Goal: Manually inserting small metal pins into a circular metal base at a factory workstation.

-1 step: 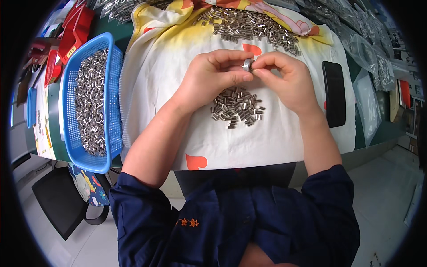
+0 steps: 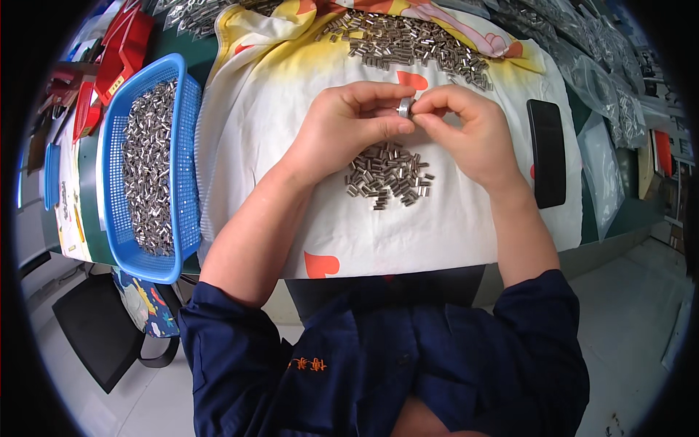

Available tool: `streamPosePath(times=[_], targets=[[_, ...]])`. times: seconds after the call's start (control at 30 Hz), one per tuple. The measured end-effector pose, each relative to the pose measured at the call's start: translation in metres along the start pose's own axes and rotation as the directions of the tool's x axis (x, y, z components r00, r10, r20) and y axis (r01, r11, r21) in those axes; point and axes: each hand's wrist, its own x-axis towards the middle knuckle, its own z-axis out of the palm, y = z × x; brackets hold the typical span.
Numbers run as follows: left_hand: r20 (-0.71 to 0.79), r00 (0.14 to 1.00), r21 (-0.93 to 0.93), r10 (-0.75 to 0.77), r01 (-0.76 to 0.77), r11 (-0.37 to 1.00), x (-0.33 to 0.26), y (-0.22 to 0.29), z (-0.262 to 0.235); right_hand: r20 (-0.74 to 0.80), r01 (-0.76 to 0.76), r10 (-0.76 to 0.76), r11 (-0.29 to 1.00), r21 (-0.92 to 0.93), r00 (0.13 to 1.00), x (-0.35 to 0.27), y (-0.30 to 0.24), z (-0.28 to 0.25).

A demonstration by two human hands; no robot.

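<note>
Above the cloth my left hand (image 2: 348, 120) is closed on a small silver metal ring (image 2: 405, 107), gripped between thumb and fingers. My right hand (image 2: 466, 127) meets it from the right, thumb and forefinger pinched together at the ring's side. Whatever sits between those right fingertips is too small and covered to make out. Just below both hands lies a loose pile of small metal cylinders (image 2: 389, 177). A larger spread of similar cylinders (image 2: 408, 45) covers the far part of the cloth.
On the left stands a blue plastic basket (image 2: 186, 167) holding many small metal cylinders. A black phone (image 2: 546, 154) lies on the right of the patterned white cloth (image 2: 255, 175). Clear plastic bags (image 2: 603, 171) are beyond it. Red bins (image 2: 124, 54) sit far left.
</note>
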Motion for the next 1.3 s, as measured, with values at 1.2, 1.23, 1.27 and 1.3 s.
streamPosePath(times=[1.2, 1.23, 1.27, 1.3], targets=[[0.049, 0.996, 0.085, -0.075, 0.070, 0.994, -0.008, 0.004, -0.002, 0.079, -0.033, 0.028, 0.997, 0.066, 0.996, 0.003, 0.003, -0.009], [0.047, 0.996, 0.084, -0.073, 0.069, 0.994, -0.009, 0.004, 0.000, 0.094, -0.016, 0.012, 0.999, 0.039, 0.995, 0.006, 0.009, -0.019], [0.106, 0.986, 0.110, -0.128, 0.116, 0.987, -0.008, 0.004, 0.001, 0.106, 0.000, -0.002, 1.000, 0.010, 0.994, 0.010, 0.014, -0.027], [0.163, 0.970, 0.139, -0.183, 0.161, 0.977, -0.008, 0.004, 0.002, -0.062, -0.089, 0.091, 0.996, 0.026, 0.994, 0.014, 0.019, -0.030]])
